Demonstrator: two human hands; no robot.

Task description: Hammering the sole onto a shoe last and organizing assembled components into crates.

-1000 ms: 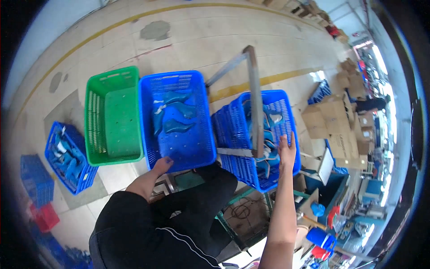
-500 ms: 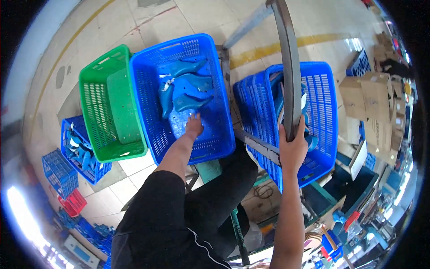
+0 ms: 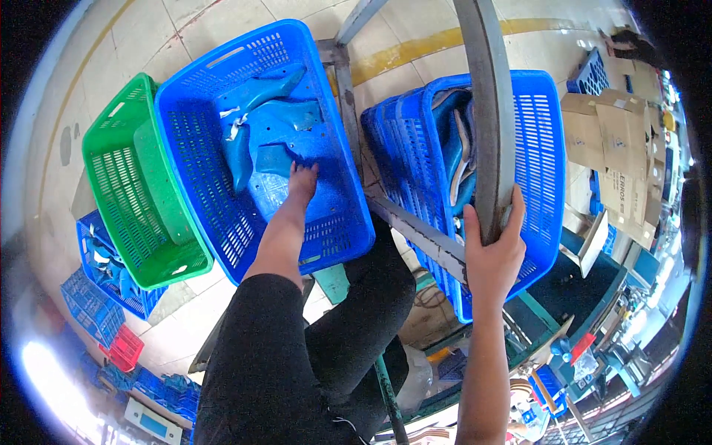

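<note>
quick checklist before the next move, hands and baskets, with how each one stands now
1. Left hand at a blue piece: ok, it reaches the near edge.
2. Firm hold on that piece: cannot tell.
3. Right hand on the metal bar: ok, thumb and fingers on opposite sides.
4. Left blue basket upright: ok.
5. Unblocked view into the right blue basket: not ok, the bar crosses it.

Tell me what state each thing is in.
Large blue plastic basket: upright, partly filled
Glossy curved blue pieces: lying inside it
Left hand: in that basket, grip unclear
Grey metal bar: gripped
Right hand: closed around the bar
Nested blue plastic baskets: stacked, top one holding blue pieces
Green plastic basket: open-topped
</note>
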